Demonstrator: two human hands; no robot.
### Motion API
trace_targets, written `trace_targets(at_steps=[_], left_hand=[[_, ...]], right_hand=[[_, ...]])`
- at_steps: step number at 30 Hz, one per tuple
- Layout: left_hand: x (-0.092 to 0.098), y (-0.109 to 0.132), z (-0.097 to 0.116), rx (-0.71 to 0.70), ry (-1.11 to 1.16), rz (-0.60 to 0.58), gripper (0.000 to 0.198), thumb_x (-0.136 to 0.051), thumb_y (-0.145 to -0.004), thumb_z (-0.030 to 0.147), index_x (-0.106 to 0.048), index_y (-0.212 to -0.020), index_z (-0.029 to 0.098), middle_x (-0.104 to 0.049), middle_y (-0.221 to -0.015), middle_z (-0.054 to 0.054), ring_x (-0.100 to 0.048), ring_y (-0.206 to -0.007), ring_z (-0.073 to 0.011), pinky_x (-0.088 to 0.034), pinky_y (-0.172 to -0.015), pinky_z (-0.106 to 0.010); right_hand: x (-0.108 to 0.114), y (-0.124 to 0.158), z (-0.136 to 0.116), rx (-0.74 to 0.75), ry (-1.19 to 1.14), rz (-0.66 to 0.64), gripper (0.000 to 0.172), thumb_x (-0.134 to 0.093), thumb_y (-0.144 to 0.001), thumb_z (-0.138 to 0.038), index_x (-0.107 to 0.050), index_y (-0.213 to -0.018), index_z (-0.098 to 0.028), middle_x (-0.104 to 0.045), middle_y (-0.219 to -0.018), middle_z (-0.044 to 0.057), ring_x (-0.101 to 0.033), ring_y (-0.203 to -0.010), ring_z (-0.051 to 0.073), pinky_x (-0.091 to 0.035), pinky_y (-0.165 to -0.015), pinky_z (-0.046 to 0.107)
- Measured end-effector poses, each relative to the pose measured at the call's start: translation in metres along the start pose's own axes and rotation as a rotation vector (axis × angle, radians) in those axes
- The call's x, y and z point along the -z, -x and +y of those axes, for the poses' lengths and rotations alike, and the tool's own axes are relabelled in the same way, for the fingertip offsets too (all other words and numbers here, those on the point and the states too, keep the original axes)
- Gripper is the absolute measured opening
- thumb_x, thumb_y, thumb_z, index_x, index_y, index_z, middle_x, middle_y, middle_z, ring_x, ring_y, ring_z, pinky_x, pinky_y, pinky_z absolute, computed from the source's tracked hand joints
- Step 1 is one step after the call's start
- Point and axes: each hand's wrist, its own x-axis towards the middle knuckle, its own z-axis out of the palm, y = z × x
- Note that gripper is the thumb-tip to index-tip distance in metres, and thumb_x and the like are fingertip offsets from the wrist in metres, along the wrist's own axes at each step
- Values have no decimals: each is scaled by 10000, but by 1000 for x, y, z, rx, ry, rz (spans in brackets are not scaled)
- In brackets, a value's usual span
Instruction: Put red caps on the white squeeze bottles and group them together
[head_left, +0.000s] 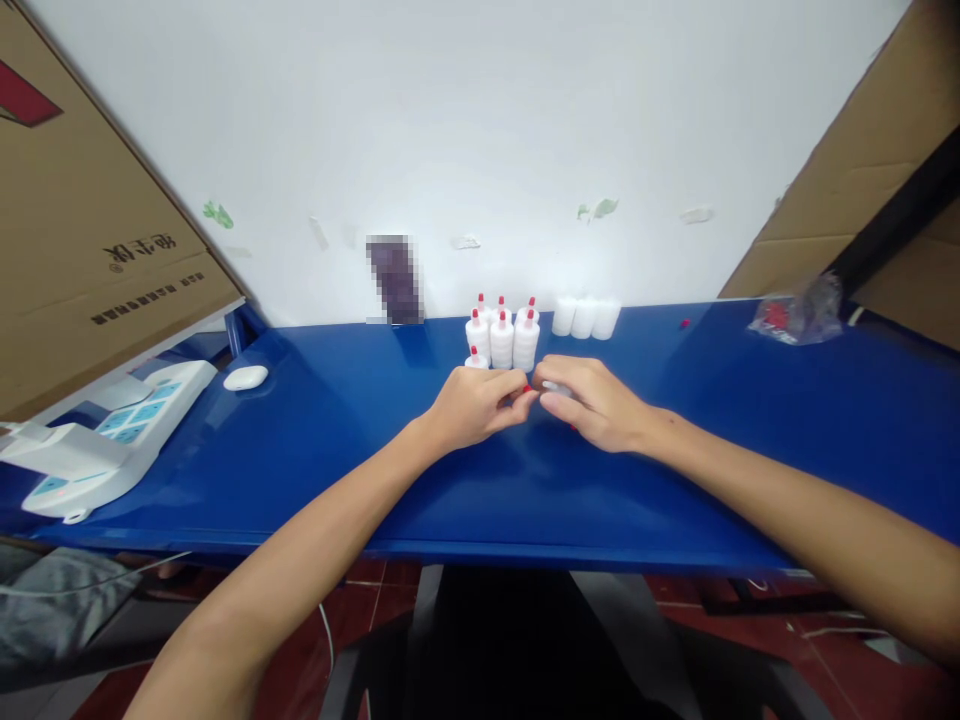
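Observation:
My left hand (480, 405) and my right hand (592, 400) meet at the middle of the blue table (337, 450), fingers curled together. A small red cap (527, 389) shows between my left fingertips. My right hand is closed on a small white bottle (556, 387), mostly hidden. Just behind my hands stands a cluster of several white bottles with red caps (504, 335). To their right stand three white bottles without caps (585, 316).
A white power strip (112, 430) and a white oval object (245, 377) lie at the left. A clear bag with red pieces (795, 315) rests at the far right. A loose red cap (684, 323) lies nearby. Cardboard boxes (82, 220) flank both sides.

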Motion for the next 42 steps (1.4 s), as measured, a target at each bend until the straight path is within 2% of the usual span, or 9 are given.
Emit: trace_targets(at_steps=[6, 12, 18, 23, 26, 32, 36, 39, 42], left_hand=[[-5, 0, 2, -98, -82, 42, 316, -484, -1017, 310, -561, -735, 189, -581, -572, 43, -487, -478, -73, -331, -486, -221], [-7, 0, 3, -152, -149, 38, 230, -480, -982, 231, -600, -790, 190, -593, -578, 51, -493, -479, -80, -321, -491, -244], [-3, 1, -1, -47, -17, -130, 383, -487, -1032, 275, -546, -667, 173, -594, -582, 33, -503, -501, -76, -330, -507, -233], [-1, 0, 0, 120, 157, -400, 336, -545, -1037, 409, -647, -837, 160, -629, -643, 18, -541, -532, -87, -375, -541, -214], [-1, -1, 2, 170, 183, -448, 292, -552, -1037, 393, -653, -898, 158, -637, -669, 12, -560, -552, -95, -392, -557, -214], [4, -6, 4, 127, 67, -290, 339, -496, -1055, 345, -602, -791, 160, -588, -632, 18, -493, -534, -92, -356, -541, -227], [13, -10, -5, 215, -5, -71, 354, -516, -1031, 331, -594, -728, 166, -542, -568, 39, -432, -490, -72, -329, -525, -222], [24, -12, -17, 305, -74, 103, 395, -504, -1015, 328, -550, -657, 167, -477, -523, 47, -389, -472, -66, -311, -512, -226], [37, -12, -32, 387, -146, 234, 451, -493, -1001, 367, -463, -592, 179, -379, -486, 58, -316, -461, -69, -290, -502, -237]], right_hand=[[-7, 1, -2, -11, -11, -90, 455, -350, -1061, -532, -561, -843, -193, -559, -817, 28, -506, -736, 175, -365, -694, 313], [-10, 1, -2, -24, -51, -75, 449, -386, -1060, -486, -565, -776, -187, -560, -743, 9, -501, -666, 148, -346, -653, 297], [-6, -2, -5, -147, -84, 61, 455, -420, -1017, -384, -439, -598, -205, -460, -586, -22, -423, -553, 122, -284, -582, 310], [2, -1, -2, -207, -99, 188, 418, -413, -964, -331, -446, -564, -216, -471, -536, -17, -428, -530, 136, -315, -579, 317], [3, -1, 0, -216, -73, 233, 405, -408, -962, -361, -459, -585, -219, -477, -547, -12, -445, -537, 146, -331, -586, 320], [0, 1, 7, -209, -54, 166, 48, -465, -802, -220, -507, -825, -220, -515, -646, -30, -462, -567, 155, -349, -591, 311], [-2, 3, 8, -262, 4, 143, 170, -464, -876, -228, -440, -1043, -231, -492, -668, -54, -464, -552, 161, -349, -572, 306], [-4, 1, 5, -283, 17, 117, 183, -460, -991, -355, -410, -1114, -228, -508, -668, -58, -487, -537, 162, -366, -572, 309], [-5, -5, 3, -269, 12, 105, 301, -502, -1010, -492, -473, -1132, -219, -607, -741, -14, -546, -599, 174, -390, -607, 313]])
